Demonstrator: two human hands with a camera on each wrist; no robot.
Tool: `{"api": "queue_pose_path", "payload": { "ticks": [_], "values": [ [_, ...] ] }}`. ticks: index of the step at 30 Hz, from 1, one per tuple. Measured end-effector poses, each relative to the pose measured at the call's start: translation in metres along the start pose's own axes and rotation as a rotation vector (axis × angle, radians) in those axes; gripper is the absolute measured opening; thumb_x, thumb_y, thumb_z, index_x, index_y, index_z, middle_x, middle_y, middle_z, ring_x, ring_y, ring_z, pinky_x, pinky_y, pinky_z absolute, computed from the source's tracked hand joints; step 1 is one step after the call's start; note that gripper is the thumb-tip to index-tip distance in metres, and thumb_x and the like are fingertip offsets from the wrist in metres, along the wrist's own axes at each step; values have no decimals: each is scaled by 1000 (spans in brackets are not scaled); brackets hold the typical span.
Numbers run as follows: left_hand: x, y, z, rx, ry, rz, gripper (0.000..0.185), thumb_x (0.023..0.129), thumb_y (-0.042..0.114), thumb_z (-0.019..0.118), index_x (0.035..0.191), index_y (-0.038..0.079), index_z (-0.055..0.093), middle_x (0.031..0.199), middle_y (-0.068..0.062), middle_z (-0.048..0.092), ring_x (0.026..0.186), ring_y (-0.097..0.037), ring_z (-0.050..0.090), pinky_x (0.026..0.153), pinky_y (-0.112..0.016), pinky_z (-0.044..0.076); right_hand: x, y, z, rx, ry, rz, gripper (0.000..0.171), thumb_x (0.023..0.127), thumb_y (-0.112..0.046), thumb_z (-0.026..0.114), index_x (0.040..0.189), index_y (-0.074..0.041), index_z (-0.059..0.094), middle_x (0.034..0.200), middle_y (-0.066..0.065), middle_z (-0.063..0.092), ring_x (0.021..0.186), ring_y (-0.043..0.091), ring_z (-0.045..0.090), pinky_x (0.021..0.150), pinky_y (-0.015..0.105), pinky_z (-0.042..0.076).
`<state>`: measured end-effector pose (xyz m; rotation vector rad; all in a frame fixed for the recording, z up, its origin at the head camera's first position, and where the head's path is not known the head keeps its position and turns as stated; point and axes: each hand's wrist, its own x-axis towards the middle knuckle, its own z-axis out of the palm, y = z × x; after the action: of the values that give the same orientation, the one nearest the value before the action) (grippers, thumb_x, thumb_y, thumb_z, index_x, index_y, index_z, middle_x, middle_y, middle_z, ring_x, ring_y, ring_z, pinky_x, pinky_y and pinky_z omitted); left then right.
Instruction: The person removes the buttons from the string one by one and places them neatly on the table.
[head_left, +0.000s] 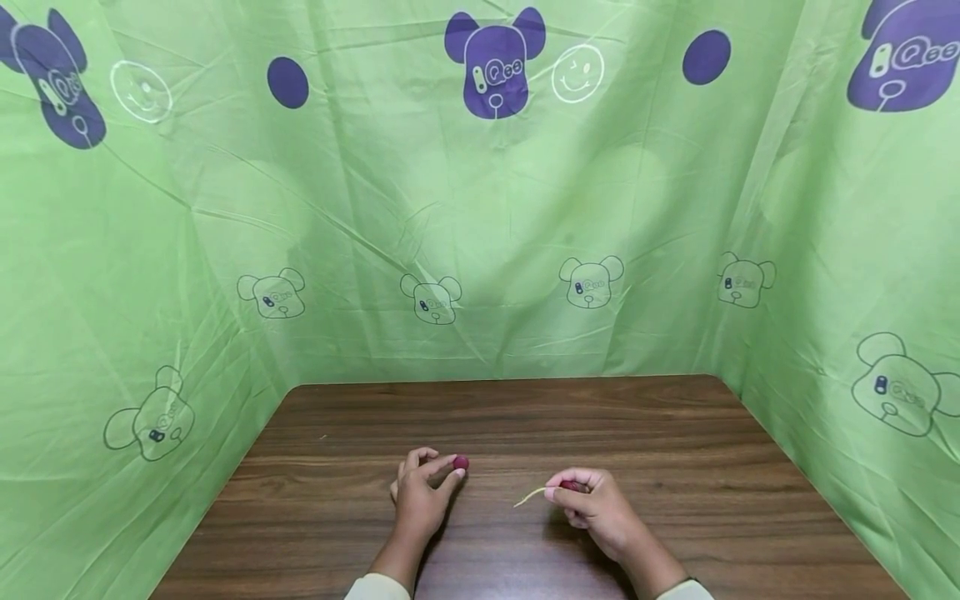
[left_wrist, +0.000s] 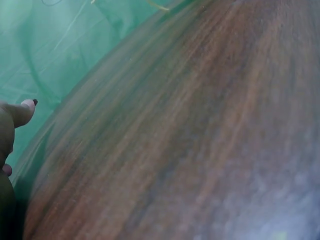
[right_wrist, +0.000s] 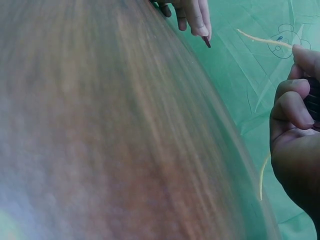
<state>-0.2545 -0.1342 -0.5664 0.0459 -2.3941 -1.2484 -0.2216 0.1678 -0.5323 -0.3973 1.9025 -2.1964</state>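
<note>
My left hand point(head_left: 420, 492) pinches a small dark red round disc point(head_left: 461, 462) between thumb and forefinger, just above the table. In the right wrist view the same disc point(right_wrist: 206, 42) appears edge-on and thin. To the right, my right hand point(head_left: 600, 504) has its fingers curled around a dark red ribbed piece point(right_wrist: 312, 100), like a stack of thin discs, mostly hidden by the fingers. A thin pale yellow strand point(head_left: 531, 497) sticks out from between its thumb and forefinger. A second yellow length point(right_wrist: 264, 177) hangs below that hand.
The brown wood-grain table point(head_left: 495, 417) lies under both hands. Green curtains point(head_left: 480, 192) printed with bear shapes surround its back and sides. A tiny pale speck point(head_left: 324, 437) lies on the table at the left.
</note>
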Motion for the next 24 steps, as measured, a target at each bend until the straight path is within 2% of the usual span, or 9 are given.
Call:
{"api": "queue_pose_path", "payload": {
  "ticks": [9,20,24],
  "values": [
    [1,-2,3,113,-32,-14,21,87,25,93,108,24,89,128,-8,68,123,-31,56,100,-60,35,0,0,1,-1,1,4,9,97,0,76,98,-9,78,74,-12,62,59,1,48,52,16,35],
    [1,-1,6,192,-4,-4,23,84,21,94,106,18,89,122,-12,68,120,-35,58,93,-58,39,1,1,-1,12,-18,-2,9,98,-1,74,99,-9,78,74,-11,62,60,1,50,53,16,36],
    [1,0,6,211,5,-9,22,84,22,94,104,18,89,122,-11,68,117,-33,58,91,-57,39,1,2,-1,32,-17,-12,5,99,0,74,100,-4,77,76,-9,66,61,1,52,53,16,38]
  ]
}}
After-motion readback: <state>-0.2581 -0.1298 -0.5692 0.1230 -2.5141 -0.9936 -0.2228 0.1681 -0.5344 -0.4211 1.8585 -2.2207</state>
